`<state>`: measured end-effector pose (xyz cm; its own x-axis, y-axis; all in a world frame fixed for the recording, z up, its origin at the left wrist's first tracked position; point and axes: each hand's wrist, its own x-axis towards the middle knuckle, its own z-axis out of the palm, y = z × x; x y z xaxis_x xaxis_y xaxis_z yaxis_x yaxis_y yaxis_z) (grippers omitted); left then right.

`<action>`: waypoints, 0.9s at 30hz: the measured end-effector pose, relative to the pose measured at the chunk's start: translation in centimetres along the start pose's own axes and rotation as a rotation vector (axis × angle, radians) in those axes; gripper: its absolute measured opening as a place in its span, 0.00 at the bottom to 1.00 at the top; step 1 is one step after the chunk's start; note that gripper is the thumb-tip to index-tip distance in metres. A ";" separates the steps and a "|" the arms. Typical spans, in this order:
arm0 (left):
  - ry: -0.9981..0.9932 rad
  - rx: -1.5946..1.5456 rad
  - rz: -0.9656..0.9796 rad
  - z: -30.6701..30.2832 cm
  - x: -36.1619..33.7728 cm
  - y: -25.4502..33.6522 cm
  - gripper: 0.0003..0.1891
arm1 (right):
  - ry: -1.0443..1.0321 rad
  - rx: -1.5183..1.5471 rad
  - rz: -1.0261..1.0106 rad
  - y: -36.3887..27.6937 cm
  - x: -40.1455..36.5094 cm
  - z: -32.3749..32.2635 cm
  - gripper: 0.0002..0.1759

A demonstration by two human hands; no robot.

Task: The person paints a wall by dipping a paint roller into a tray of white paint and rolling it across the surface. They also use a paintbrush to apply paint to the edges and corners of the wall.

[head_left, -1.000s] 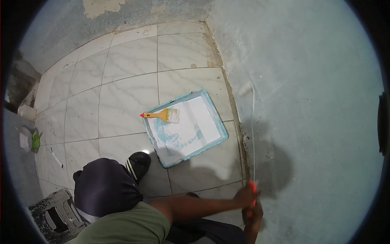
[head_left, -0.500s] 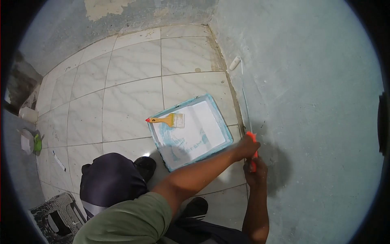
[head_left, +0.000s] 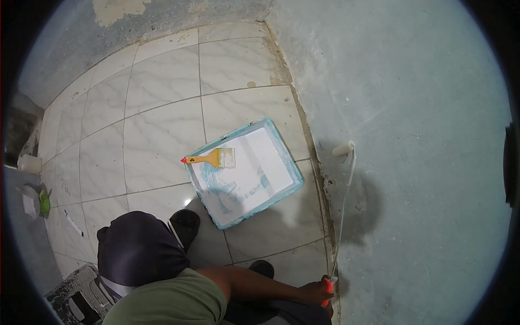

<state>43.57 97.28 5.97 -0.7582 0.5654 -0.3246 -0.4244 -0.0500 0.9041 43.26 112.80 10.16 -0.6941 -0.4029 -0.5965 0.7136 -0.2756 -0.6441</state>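
A small paint roller has a white sleeve (head_left: 342, 149), a long thin wire frame (head_left: 343, 216) and an orange handle (head_left: 327, 292). Its sleeve is at the right wall, fairly low down. My left hand (head_left: 313, 293) is wrapped round the upper part of that handle. Just below it, my right hand (head_left: 329, 310) closes on the handle's lower end, mostly hidden. To the left, a light-blue paint tray (head_left: 297, 176) with white paint lies on the floor. A flat paintbrush (head_left: 208, 158) with a yellow handle and red tip rests across its left side.
The grey-blue wall (head_left: 422, 162) rises along the right, meeting the marbled tile floor (head_left: 162, 130). My feet in dark shoes (head_left: 185, 227) stand close to the tray. A speckled stool (head_left: 81, 298) is at lower left; a white container (head_left: 30, 164) and a green object (head_left: 44, 203) are at far left.
Both hands have drawn the roller toward me along the right wall, so its sleeve is lower in view. The view has shifted slightly; tray and brush stay put on the floor.
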 end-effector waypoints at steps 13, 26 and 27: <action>0.742 -0.107 0.201 -15.7 4.3 7.5 0.31 | -0.128 0.259 -0.120 -4.6 13.5 11.5 0.18; 0.911 -0.030 0.254 -22.2 7.7 6.0 0.24 | -0.219 0.276 -0.132 -5.8 17.9 16.5 0.24; 0.802 -0.188 0.165 -25.9 7.3 7.5 0.25 | -0.266 0.255 -0.128 -5.8 21.0 17.1 0.24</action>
<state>22.07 79.70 3.17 -0.9094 -0.2146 -0.3562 -0.2991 -0.2576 0.9188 26.11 91.02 9.56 -0.7539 -0.5541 -0.3530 0.6470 -0.5328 -0.5454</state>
